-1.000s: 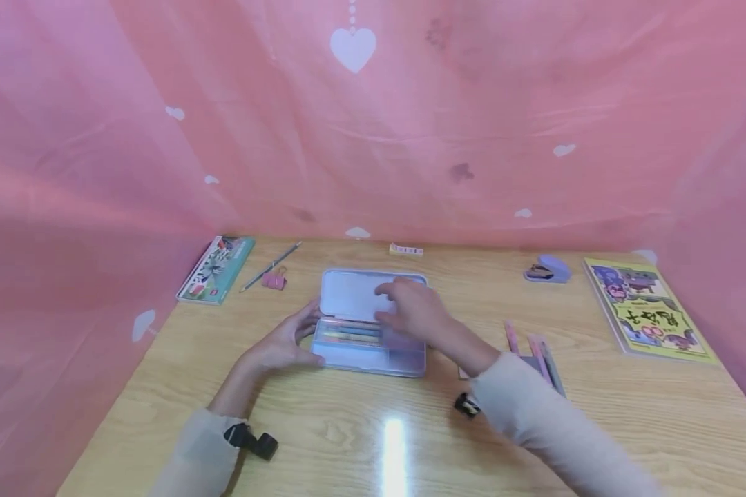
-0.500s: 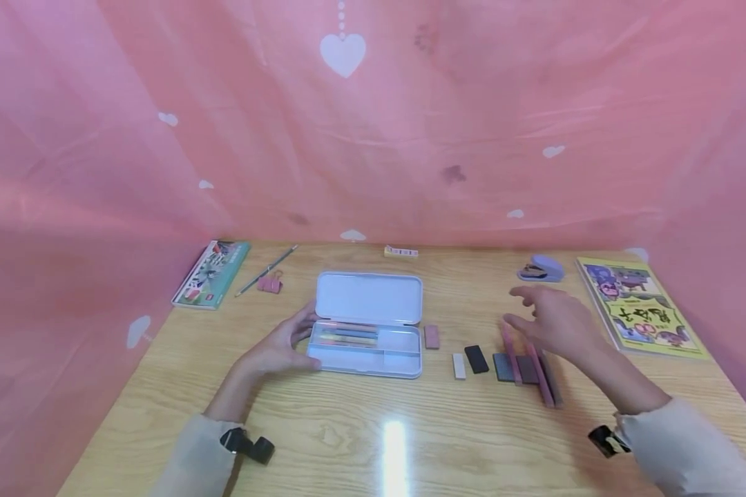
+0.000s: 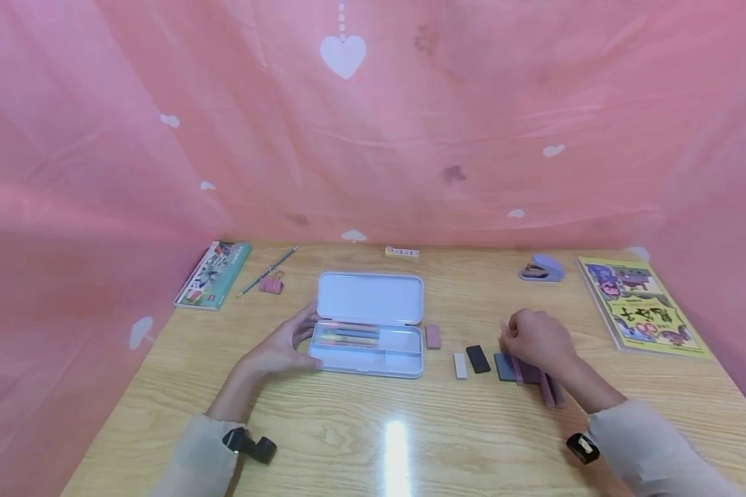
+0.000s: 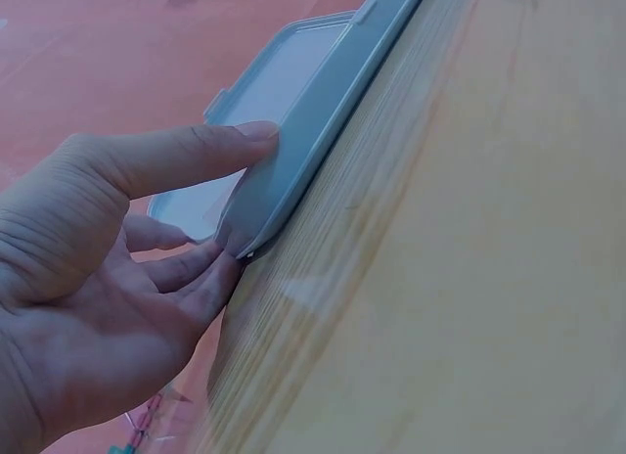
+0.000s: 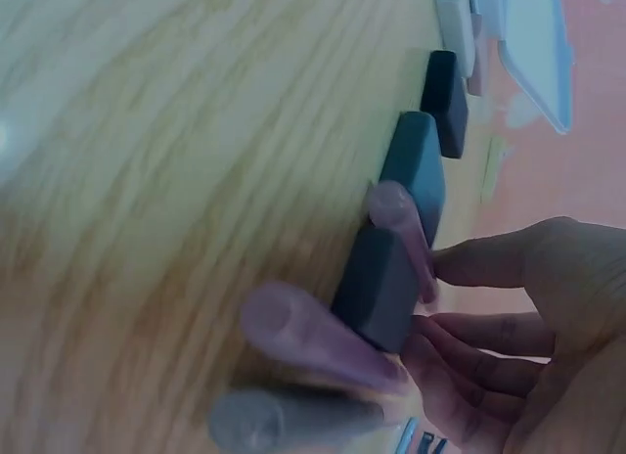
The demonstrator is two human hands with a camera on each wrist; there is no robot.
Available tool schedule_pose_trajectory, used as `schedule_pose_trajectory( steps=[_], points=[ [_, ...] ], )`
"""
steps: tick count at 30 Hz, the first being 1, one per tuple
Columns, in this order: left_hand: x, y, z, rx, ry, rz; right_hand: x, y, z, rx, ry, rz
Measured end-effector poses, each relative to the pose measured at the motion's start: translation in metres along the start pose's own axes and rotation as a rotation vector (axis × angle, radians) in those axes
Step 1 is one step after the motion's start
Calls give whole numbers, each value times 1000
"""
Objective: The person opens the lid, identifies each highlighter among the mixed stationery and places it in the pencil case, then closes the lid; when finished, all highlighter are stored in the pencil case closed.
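Note:
A pale blue pencil case (image 3: 367, 366) lies with its lid raised, several pens (image 3: 349, 336) in its long back compartment. My left hand (image 3: 281, 347) grips the case's left end; the left wrist view has the thumb (image 4: 210, 153) on the front wall and the fingers round the corner. At the right, my right hand (image 3: 539, 339) pinches a slim pink pen (image 5: 416, 241) between thumb and fingers. That pen lies across a blue-grey eraser (image 5: 416, 160) and a dark eraser (image 5: 380, 283). Beside them are another pink pen (image 5: 313, 332) and a grey pen (image 5: 293, 418), partly hidden by the hand in the head view.
A pink eraser (image 3: 432, 337), white eraser (image 3: 460, 366) and black eraser (image 3: 477, 359) lie between case and right hand. Behind are a purple stapler (image 3: 542, 269), a small patterned strip (image 3: 402, 252), a pink binder clip (image 3: 271, 284) and a pencil (image 3: 269, 270). Books (image 3: 643, 307) flank both sides.
My right hand has left the space above the pencil case, moved right and come down onto the pink pen, its fingers closing in. The left hand stays at the case.

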State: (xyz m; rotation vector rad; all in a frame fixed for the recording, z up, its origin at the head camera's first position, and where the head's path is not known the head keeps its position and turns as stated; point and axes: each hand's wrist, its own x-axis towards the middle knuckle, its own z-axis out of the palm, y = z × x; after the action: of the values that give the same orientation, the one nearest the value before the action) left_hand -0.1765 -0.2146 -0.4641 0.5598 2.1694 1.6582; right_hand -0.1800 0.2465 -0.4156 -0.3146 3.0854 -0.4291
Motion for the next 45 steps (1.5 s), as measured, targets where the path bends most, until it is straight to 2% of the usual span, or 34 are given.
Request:
schedule_pose_trajectory(
  steps=[3, 7, 13, 18, 20, 24, 27, 31, 38, 45],
  points=[
    [0, 0, 0, 2, -6, -2, 2, 0, 6, 10, -7, 49],
    [-1, 2, -1, 3, 6, -7, 5, -4, 5, 72, -18, 89],
    [-3, 4, -3, 11, 20, -17, 9, -14, -16, 154, 29, 50],
    [-4, 2, -3, 14, 19, -28, 9, -29, -31, 202, -30, 35],
    [-5, 2, -3, 10, 19, -34, 11, -38, -33, 201, -38, -1],
    [-5, 0, -2, 6, 19, -43, 22, -61, -31, 159, -15, -126],
    [-5, 0, -1, 15, 21, -52, 32, -87, -26, 150, 3, -223],
    [-5, 0, -1, 36, 30, -67, 41, -125, -16, 169, -16, -319],
    [-1, -3, -1, 36, 28, -58, 48, -174, 1, 198, -90, -399],
    [0, -2, -1, 23, 12, -63, 51, -190, 18, 218, -91, -436]
  ],
)
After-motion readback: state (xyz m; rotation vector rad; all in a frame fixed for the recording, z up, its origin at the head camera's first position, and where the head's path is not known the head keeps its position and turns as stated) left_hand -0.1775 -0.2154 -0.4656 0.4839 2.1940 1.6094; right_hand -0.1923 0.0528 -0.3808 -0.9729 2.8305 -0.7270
